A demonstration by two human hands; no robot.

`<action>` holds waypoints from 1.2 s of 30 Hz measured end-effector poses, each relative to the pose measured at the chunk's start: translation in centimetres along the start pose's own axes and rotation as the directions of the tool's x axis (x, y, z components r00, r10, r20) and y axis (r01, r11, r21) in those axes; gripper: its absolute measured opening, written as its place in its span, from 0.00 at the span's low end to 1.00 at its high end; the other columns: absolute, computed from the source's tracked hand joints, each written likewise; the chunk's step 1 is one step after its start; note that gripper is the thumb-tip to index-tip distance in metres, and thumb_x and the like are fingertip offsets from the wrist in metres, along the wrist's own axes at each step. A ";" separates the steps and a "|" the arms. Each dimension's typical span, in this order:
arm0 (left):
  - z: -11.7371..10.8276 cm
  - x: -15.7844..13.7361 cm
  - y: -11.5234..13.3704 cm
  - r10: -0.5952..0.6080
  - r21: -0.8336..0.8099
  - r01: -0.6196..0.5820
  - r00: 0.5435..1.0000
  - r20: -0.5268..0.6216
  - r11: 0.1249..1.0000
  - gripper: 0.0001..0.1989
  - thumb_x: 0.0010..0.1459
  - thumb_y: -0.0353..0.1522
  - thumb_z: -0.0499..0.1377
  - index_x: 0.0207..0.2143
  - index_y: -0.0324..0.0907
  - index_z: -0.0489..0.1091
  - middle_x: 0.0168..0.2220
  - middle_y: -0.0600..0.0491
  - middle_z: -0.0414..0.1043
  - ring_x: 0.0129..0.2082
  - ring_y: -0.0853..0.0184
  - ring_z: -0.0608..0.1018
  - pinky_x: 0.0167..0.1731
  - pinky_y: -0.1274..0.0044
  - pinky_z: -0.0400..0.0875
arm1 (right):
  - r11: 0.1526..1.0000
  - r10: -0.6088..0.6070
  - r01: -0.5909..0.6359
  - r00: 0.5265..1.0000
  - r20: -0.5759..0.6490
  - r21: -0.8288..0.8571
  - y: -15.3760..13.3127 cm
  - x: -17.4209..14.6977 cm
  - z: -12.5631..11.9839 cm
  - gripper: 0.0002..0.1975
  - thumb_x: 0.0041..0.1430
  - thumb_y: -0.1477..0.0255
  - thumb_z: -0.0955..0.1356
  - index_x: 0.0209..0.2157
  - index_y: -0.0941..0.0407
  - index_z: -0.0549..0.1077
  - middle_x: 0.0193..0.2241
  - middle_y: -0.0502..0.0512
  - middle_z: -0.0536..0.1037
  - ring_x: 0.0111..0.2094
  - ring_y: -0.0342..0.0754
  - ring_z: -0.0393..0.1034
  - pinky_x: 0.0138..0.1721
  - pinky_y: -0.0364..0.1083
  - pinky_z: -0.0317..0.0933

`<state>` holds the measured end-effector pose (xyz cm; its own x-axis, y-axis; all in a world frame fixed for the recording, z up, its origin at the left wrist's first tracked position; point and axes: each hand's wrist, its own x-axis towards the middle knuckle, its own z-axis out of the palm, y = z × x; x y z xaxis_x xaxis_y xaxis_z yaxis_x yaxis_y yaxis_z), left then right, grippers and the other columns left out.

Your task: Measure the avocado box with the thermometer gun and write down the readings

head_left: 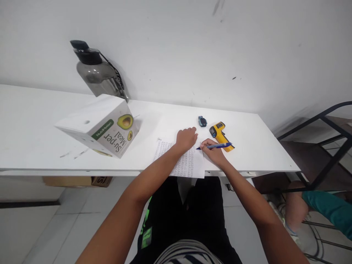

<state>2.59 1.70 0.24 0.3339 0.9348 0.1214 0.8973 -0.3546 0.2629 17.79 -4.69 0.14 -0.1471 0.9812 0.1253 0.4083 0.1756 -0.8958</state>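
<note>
A sheet of paper (pixel 198 167) covered in rows of handwriting lies at the table's front edge, its lower end jutting slightly over. My left hand (pixel 187 140) rests on its upper part with the fingers curled in; nothing shows in them. In my right hand (pixel 213 151) is a blue pen (pixel 220 145), pinched near its tip, which points left at the paper's upper right. Just beyond that hand lies a yellow and black infrared thermometer gun (pixel 221 136). A small dark watch-like device (pixel 202 121) with a teal band sits behind my hands.
A white carton (pixel 115 134) with avocado pictures stands on the white table (pixel 261 146) at left. Behind it a grey bottle (pixel 96 71) with a black lid leans near the wall. A black metal-framed rack (pixel 330 124) and another person's leg (pixel 297 209) are at right.
</note>
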 end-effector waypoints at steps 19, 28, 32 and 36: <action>0.0 0.0 0.0 -0.002 -0.025 0.002 1.000 -0.007 1.000 0.15 0.65 0.36 0.45 0.50 0.41 0.63 0.45 0.47 0.73 0.44 0.59 0.75 0.41 0.70 0.62 | 0.998 0.011 -0.015 0.998 -0.061 -0.065 -0.4 -0.1 0.2 0.11 0.57 0.60 0.66 0.30 0.54 0.71 0.26 0.48 0.70 0.28 0.45 0.63 0.31 0.44 0.57; 0.3 0.1 -0.3 -0.001 -0.067 0.000 1.000 -0.015 0.998 0.17 0.66 0.38 0.45 0.52 0.43 0.63 0.46 0.47 0.73 0.44 0.60 0.75 0.41 0.70 0.63 | 0.973 -0.183 0.138 0.950 -0.252 -0.185 1.0 0.1 0.5 0.15 0.59 0.61 0.65 0.45 0.54 0.71 0.35 0.53 0.74 0.31 0.46 0.67 0.35 0.46 0.62; 0.4 0.2 -0.5 -0.003 -0.088 0.000 0.999 -0.032 0.996 0.17 0.65 0.38 0.46 0.52 0.43 0.63 0.47 0.48 0.74 0.45 0.60 0.76 0.41 0.70 0.64 | 0.986 -0.122 0.083 0.952 -0.280 -0.145 1.2 0.2 0.5 0.18 0.60 0.65 0.65 0.50 0.53 0.71 0.36 0.53 0.75 0.23 0.42 0.60 0.28 0.45 0.60; -0.2 0.1 -0.5 -0.046 -0.177 0.041 0.999 -0.023 0.983 0.20 0.65 0.43 0.46 0.52 0.44 0.64 0.43 0.50 0.76 0.43 0.61 0.76 0.41 0.72 0.64 | 0.988 -0.105 0.071 0.961 -0.257 -0.137 1.1 0.2 0.5 0.19 0.58 0.69 0.64 0.51 0.53 0.72 0.36 0.53 0.76 0.23 0.41 0.59 0.27 0.44 0.59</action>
<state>2.13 1.98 0.34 0.2854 0.9494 0.1308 0.8448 -0.3137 0.4334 17.79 -4.34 -1.07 0.0472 0.9450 0.3237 0.5163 0.2544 -0.8177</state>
